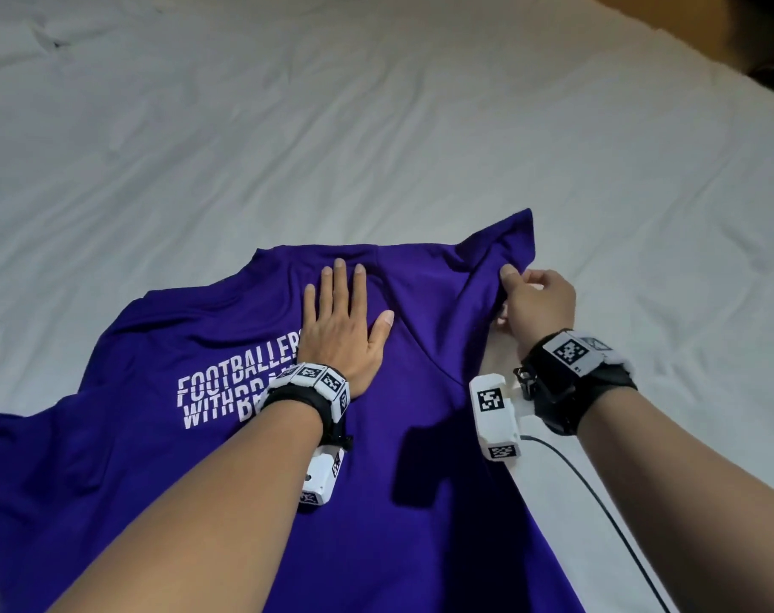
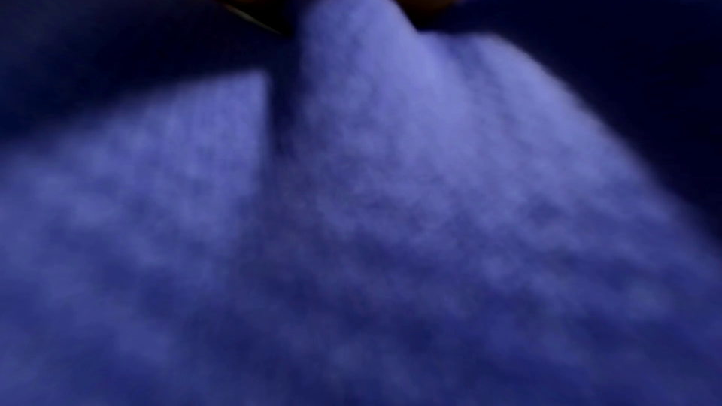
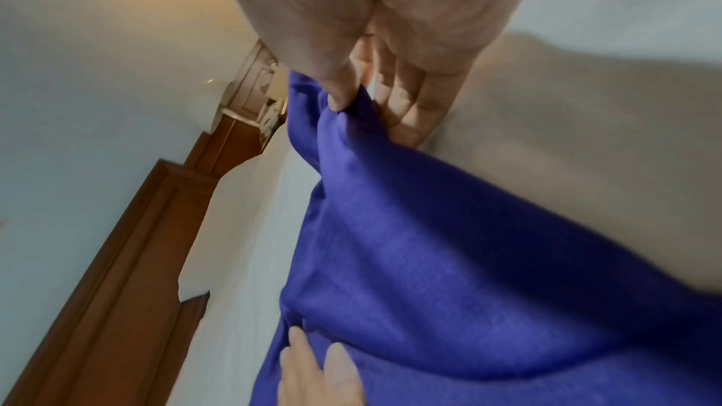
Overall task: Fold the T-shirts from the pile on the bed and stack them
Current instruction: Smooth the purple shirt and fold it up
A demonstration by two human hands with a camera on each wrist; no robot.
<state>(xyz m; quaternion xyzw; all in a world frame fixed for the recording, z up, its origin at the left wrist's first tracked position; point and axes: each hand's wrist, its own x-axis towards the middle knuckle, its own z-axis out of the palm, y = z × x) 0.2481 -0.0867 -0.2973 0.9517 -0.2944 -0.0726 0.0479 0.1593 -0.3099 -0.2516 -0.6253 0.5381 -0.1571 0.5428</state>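
Purple T-shirt (image 1: 420, 435) pinned flat under spread left hand (image 1: 345, 329) on bed (image 1: 376, 126).
Right hand (image 1: 535, 303) pinches its sleeve; right wrist view alone shows wooden headboard (image 3: 129, 258).

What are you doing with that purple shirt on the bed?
A person is folding it. The purple T-shirt lies spread on the white bed, with white lettering showing. The left hand presses flat on the shirt near the collar to hold it down. The right hand pinches the sleeve and lifts it off the sheet, probably to fold it in over the middle. No fold is finished yet.
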